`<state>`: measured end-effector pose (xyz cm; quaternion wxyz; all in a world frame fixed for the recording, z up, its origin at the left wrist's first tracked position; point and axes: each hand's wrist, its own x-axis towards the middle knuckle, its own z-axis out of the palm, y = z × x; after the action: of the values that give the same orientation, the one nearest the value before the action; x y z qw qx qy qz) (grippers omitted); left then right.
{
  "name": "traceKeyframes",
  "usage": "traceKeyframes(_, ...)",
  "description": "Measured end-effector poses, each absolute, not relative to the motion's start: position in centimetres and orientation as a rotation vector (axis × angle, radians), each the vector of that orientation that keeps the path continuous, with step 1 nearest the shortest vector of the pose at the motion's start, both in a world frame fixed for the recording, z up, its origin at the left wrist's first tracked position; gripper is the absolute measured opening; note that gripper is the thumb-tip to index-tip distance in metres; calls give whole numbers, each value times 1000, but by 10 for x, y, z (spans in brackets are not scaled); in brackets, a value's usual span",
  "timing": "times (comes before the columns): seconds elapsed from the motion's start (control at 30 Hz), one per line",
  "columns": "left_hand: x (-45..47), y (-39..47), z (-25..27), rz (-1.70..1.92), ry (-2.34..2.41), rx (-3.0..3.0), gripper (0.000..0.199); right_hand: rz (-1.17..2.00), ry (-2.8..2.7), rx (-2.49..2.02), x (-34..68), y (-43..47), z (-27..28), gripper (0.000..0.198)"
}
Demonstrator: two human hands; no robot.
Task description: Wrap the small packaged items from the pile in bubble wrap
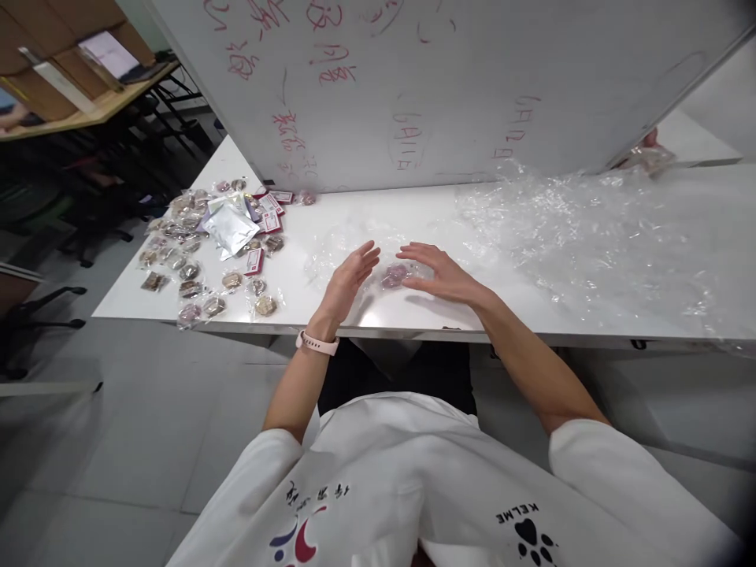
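Between my two hands a small pink-purple item in clear plastic wrap [394,276] lies on the white table [331,311]. My left hand [353,276] hovers at its left, fingers stretched and apart, holding nothing. On the other side my right hand [440,272] is spread too, thumb close beside the pink item; whether it touches cannot be made out. Thin crinkled clear film [331,250] lies around and behind the left hand.
A large heap of clear plastic bags [596,236] covers the table's right side. At the left are many small wrapped items [190,272], silver pouches [230,227] and red-and-white cards [253,261]. A whiteboard [378,94] with red writing stands along the back edge.
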<state>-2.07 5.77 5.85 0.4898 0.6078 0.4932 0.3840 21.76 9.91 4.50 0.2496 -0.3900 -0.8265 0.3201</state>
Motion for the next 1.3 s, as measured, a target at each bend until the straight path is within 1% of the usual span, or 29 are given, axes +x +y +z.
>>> traceKeyframes(0.03,-20,59,55,875,1194,1532,56,839,-2323,-1063,219,106,37,63)
traceKeyframes(0.1,-18,59,46,775,1178,1652,67,804,-2403,-1046,222,117,24,69)
traceKeyframes(0.17,-16,57,37,720,1211,1766,77,787,-2400,-1039,224,121,14,65)
traceKeyframes(0.2,-14,57,32,718,1250,1809,78,773,-2380,-1053,224,122,11,60)
traceKeyframes(0.27,-10,57,24,758,1353,1867,73,721,-2326,-1100,224,121,8,48)
traceKeyframes(0.33,-6,58,18,843,1469,1887,59,677,-2281,-1113,223,120,8,38)
traceKeyframes(0.4,-3,59,16,938,1553,1876,42,678,-2243,-1090,222,119,8,38)
traceKeyframes(0.47,-2,59,17,975,1586,1843,26,726,-2191,-1106,221,119,9,45)
traceKeyframes(0.5,-2,60,18,970,1600,1821,21,758,-2156,-1150,219,119,10,47)
traceKeyframes(0.6,-1,64,25,939,1700,1759,24,801,-2053,-1348,213,117,13,42)
traceKeyframes(0.7,0,70,29,906,1824,1793,26,678,-2025,-1509,208,115,16,33)
traceKeyframes(0.8,1,75,31,819,1897,1882,19,554,-1993,-1641,214,117,17,32)
traceKeyframes(0.87,0,77,32,768,1917,1894,16,483,-1893,-1719,225,121,16,38)
traceKeyframes(0.97,-2,79,32,727,1920,1864,18,337,-1730,-1826,243,129,13,50)
traceKeyframes(1.03,-3,79,32,720,1916,1849,18,322,-1761,-1897,251,134,13,58)
traceKeyframes(1.07,-3,79,32,721,1916,1845,18,357,-1810,-1923,253,136,13,56)
traceKeyframes(1.17,-3,78,31,727,1916,1837,19,457,-1825,-1928,258,141,19,30)
traceKeyframes(1.2,-3,78,30,727,1914,1837,20,458,-1773,-1910,260,141,22,27)
traceKeyframes(1.3,-2,79,31,701,1903,1861,24,350,-1627,-1862,265,137,33,30)
